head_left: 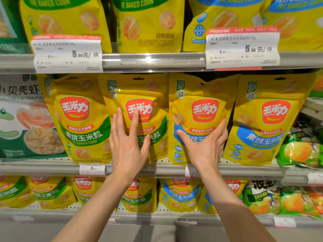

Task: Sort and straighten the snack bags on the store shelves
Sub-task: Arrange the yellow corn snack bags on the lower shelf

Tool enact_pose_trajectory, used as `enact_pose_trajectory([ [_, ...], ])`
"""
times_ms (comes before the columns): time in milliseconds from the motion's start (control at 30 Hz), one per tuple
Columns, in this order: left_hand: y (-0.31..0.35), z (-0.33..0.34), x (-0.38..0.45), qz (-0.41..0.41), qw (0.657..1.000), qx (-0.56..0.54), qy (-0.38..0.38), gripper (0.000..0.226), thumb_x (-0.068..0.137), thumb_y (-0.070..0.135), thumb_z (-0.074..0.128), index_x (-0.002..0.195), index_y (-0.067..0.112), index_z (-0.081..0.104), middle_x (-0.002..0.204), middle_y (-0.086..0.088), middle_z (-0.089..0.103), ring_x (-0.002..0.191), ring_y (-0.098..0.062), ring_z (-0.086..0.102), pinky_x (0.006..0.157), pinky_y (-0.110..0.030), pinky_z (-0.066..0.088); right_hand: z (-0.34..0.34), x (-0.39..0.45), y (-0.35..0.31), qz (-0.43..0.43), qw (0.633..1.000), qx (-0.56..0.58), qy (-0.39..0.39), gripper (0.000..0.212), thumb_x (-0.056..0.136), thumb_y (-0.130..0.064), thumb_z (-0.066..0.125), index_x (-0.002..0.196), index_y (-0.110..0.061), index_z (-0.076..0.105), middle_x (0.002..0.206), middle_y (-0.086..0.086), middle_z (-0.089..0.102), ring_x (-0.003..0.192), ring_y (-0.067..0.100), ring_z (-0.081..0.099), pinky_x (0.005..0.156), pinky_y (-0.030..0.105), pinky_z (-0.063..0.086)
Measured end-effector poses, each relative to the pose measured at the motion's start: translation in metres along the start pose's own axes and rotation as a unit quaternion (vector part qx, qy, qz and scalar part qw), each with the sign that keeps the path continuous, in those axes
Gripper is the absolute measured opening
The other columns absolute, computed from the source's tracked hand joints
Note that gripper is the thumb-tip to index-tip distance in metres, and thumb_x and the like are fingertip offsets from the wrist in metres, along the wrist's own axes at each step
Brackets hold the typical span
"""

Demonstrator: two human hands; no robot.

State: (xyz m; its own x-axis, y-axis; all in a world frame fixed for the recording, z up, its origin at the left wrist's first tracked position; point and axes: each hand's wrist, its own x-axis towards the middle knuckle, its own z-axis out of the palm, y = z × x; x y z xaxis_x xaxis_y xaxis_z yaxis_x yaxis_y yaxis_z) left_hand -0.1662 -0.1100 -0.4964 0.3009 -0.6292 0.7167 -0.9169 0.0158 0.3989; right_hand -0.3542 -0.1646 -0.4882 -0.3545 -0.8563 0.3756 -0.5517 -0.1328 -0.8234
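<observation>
Store shelving fills the view in three tiers, each with a grey rail [153, 61] carrying price tags. On the middle tier four yellow corn bags stand upright in a row. Landmark: the blue bag [201, 109] with the blue band, third from the left.

Right hand [204, 147] lies flat on the lower front of the blue bag, fingers straight and spread, thumb out toward the left, fingertips reaching the bag's right edge; nothing is grasped. Left hand [129, 145] lies flat on the green bag [139, 102] just left of the blue bag, fingers straight and splayed, index finger over the red logo; nothing is grasped.

A second green bag [76, 117] stands further left, overlapped at its right edge. A second blue-band bag [269, 117] stands just right of the blue bag. Beyond it, green packets [300, 151] lean at the tier's end.
</observation>
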Motion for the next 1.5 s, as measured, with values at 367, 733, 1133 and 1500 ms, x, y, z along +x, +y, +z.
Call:
enact_pose_trajectory([
  [367,0.044,-0.015,-0.05,0.006,0.991,-0.116,-0.065,0.056,0.095,0.025,0.069,0.146,0.021,0.046,0.139,-0.001,0.051,0.12,-0.025,0.058,0.098,-0.049,0.052,-0.081,-0.025,0.055,-0.035,0.993,0.021,-0.111,0.082,0.088,-0.052,0.071,0.154,-0.025,0.031,0.137,-0.006,0.049,0.131,0.019,0.051,0.106,0.039,0.043],
  [733,0.146,0.012,-0.09,-0.053,0.94,-0.211,-0.261,0.032,0.093,0.031,0.071,0.12,0.039,0.054,0.106,0.014,0.066,0.083,-0.001,0.068,0.083,-0.039,0.058,-0.206,0.005,0.138,0.057,0.98,-0.025,-0.189,0.021,0.089,-0.032,0.075,0.107,-0.023,0.07,0.075,-0.01,0.069,0.067,0.0,0.062,0.079,0.033,0.052],
  [1133,0.218,0.116,-0.043,-0.05,0.931,-0.256,-0.254,0.074,0.095,0.039,0.068,0.158,0.025,0.032,0.142,0.003,0.051,0.088,-0.004,0.063,0.095,-0.035,0.048,-0.21,0.106,0.161,0.056,0.989,-0.055,-0.123,0.044,0.094,-0.042,0.068,0.131,-0.018,0.061,0.115,-0.003,0.068,0.082,0.003,0.062,0.084,0.035,0.051],
  [1500,0.231,0.14,-0.036,-0.06,0.914,-0.295,-0.273,0.08,0.1,0.042,0.061,0.164,0.033,0.014,0.145,0.002,0.043,0.081,0.022,0.055,0.085,-0.024,0.043,-0.179,0.14,0.16,0.051,0.984,0.066,-0.155,0.085,0.065,-0.08,0.067,0.138,-0.043,0.045,0.123,-0.013,0.069,0.077,0.005,0.075,0.085,0.04,0.059],
])
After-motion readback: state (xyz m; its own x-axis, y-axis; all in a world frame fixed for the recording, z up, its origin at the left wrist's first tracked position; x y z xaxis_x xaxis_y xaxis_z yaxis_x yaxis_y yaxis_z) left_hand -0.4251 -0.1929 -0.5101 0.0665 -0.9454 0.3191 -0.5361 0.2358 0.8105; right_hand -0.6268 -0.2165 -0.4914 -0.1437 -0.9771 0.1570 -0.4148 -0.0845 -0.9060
